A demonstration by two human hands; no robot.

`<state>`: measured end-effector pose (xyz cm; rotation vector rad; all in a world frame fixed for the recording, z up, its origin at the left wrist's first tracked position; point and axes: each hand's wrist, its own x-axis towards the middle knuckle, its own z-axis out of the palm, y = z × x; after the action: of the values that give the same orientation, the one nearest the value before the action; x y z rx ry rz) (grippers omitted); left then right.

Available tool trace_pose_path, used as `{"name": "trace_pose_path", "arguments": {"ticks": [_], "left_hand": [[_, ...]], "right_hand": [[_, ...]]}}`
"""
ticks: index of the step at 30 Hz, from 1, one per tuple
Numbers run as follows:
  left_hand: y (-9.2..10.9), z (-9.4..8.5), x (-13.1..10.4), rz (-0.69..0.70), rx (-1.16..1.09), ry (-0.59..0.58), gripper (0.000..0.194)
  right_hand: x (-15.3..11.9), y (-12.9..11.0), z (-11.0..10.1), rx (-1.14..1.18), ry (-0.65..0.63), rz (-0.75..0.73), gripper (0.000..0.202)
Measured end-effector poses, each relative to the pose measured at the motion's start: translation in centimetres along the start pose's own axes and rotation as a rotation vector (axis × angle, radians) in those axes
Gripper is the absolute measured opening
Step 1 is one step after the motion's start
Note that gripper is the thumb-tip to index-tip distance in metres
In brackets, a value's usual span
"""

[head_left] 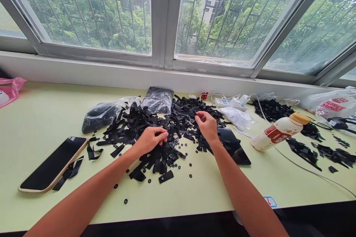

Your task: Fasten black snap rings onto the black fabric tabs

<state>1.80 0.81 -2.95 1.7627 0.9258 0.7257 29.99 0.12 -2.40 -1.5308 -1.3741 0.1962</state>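
A wide heap of small black fabric labels (133, 122) covers the middle of the table, one near label (166, 177) showing a white M. Small black rings (125, 201) with round centres lie among and in front of them. Over the heap's near side is my left hand (151, 140), thumb and fingers pinched together; whatever is between them is too small to make out. My right hand (207, 126) reaches over the heap's right part, its thumb and forefinger closed in a pinch. Any piece at those fingertips blends into the black labels behind.
A phone (54, 164) lies at left, a dark tablet (233, 146) beside my right forearm. Clear bags of black pieces (101, 115) (157, 100) stand behind. At right are a bottle (280, 132), a power strip (230, 103), a cable and more black piles (303, 152). Windows rise behind.
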Motion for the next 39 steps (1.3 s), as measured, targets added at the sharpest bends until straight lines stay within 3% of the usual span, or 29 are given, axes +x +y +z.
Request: {"name": "trace_pose_path", "arguments": {"ticks": [5, 12, 15, 17, 20, 22, 24, 26, 28, 32, 35, 39], "left_hand": [[0.6, 0.0, -0.4, 0.007, 0.065, 0.070, 0.036], [1.0, 0.2, -0.6, 0.067, 0.224, 0.089, 0.027], [1.8, 0.5, -0.9, 0.200, 0.330, 0.195, 0.024], [2.3, 0.7, -1.1, 0.239, 0.334, 0.234, 0.033], [2.6, 1.0, -1.2, 0.191, 0.237, 0.154, 0.037], [2.4, 1.1, -1.2, 0.154, 0.190, 0.088, 0.033], [2.2, 1.1, -1.1, 0.137, 0.165, 0.060, 0.039], [2.0, 1.1, -1.1, 0.123, 0.151, 0.068, 0.041], [1.9, 1.1, -1.1, 0.109, 0.154, 0.066, 0.041], [2.1, 1.0, -1.3, 0.119, 0.124, -0.067, 0.039], [2.4, 1.0, -1.5, 0.119, 0.039, -0.167, 0.038], [2.6, 0.7, -1.5, 0.018, -0.159, -0.263, 0.041]], "right_hand": [[-1.5, -2.0, 1.7, 0.320, -0.195, 0.128, 0.037], [-3.0, -3.5, 3.2, 0.687, -0.371, 0.390, 0.046], [-3.6, -4.3, 3.5, 0.784, -0.445, 0.413, 0.045], [-4.2, -4.9, 3.9, 0.823, -0.475, 0.410, 0.041], [-5.2, -5.5, 4.6, 0.788, -0.525, 0.384, 0.036], [-5.7, -5.7, 5.0, 0.707, -0.535, 0.343, 0.035], [-6.0, -5.9, 5.0, 0.583, -0.433, 0.247, 0.034], [-6.1, -6.0, 4.6, 0.419, -0.279, 0.090, 0.028], [-5.9, -6.2, 4.1, 0.257, -0.227, -0.100, 0.025], [-5.7, -6.1, 3.5, 0.000, -0.418, -0.378, 0.035], [-5.7, -5.9, 3.5, -0.111, -0.520, -0.458, 0.042], [-5.7, -6.2, 3.2, -0.118, -0.538, -0.527, 0.046]]}}
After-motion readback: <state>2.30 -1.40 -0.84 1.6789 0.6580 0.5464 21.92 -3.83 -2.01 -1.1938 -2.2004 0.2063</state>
